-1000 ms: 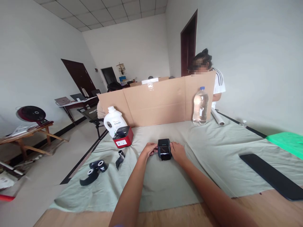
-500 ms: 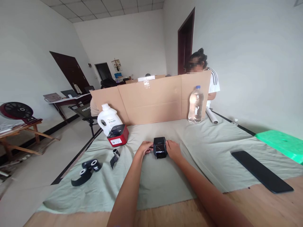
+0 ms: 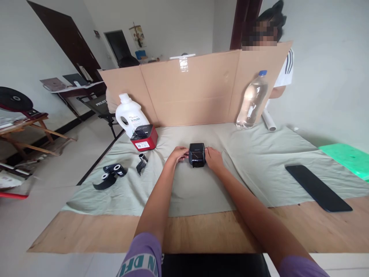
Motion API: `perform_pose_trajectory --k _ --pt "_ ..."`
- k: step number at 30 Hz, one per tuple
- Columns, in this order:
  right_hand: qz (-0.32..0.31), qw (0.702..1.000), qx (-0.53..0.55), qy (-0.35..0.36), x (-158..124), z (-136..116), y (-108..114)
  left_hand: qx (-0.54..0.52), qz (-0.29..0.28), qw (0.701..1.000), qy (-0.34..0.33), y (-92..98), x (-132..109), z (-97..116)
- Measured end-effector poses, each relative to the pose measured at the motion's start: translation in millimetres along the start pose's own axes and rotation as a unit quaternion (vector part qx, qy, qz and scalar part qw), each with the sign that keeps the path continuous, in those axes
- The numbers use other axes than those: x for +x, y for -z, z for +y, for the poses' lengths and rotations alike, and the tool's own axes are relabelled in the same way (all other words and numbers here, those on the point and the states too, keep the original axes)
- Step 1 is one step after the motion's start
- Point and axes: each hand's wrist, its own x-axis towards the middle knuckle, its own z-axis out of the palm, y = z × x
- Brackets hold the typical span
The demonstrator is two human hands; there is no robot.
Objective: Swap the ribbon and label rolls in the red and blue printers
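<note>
A small black boxy device [image 3: 197, 149], which looks like a label printer, sits on the cloth [image 3: 198, 196] between my hands. Glossy black film [image 3: 198, 159] covers its near face and hangs at its lower edge. My left hand [image 3: 180, 154] holds its left side with bent fingers, and my right hand [image 3: 213, 157] grips the right side, thumb and fingers closed against it. Left of my left hand lies a short roll of black ribbon [image 3: 141, 163] with a loose end. Farther left are more black ribbon rolls [image 3: 115, 171] with white cores.
Behind stand a red-and-black box [image 3: 145, 139], a white jug [image 3: 131, 113], a cardboard screen [image 3: 190, 96] and a water bottle [image 3: 252, 102]. A white tube [image 3: 269, 120] lies beyond. At right are a long black flat panel [image 3: 318, 188] and a green stool [image 3: 346, 157]. Another person sits behind the cardboard.
My view has tilted downward, so the table's near edge and my purple sleeves now show. Both hands stay at the sides of the black device, with little visible movement.
</note>
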Motion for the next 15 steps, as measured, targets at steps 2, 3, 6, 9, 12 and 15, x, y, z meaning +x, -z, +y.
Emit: perform_pose_trajectory --k 2,3,6,9,12,15 --pt "-0.003 1.0 0.003 0.002 0.1 0.3 0.4 -0.003 0.0 1.0 -0.004 -0.4 2.1 -1.6" --pt "-0.004 1.0 0.003 0.002 0.1 0.3 0.7 -0.005 0.0 1.0 -0.007 -0.5 3.2 -2.4" --pt "-0.01 1.0 0.004 0.003 -0.1 -0.2 2.1 -0.013 0.001 1.0 -0.014 -0.2 6.7 -4.0" --pt "-0.012 1.0 0.001 0.002 -0.2 -0.9 2.8 -0.021 0.006 0.999 -0.03 1.0 8.4 -5.6" --pt "-0.015 1.0 -0.005 -0.001 0.1 -1.1 2.5 -0.024 0.013 0.998 -0.058 0.6 6.8 -10.7" --pt "-0.013 1.0 -0.001 0.003 0.1 -1.0 2.3 -0.026 0.042 0.992 -0.119 -3.3 2.2 -20.3"
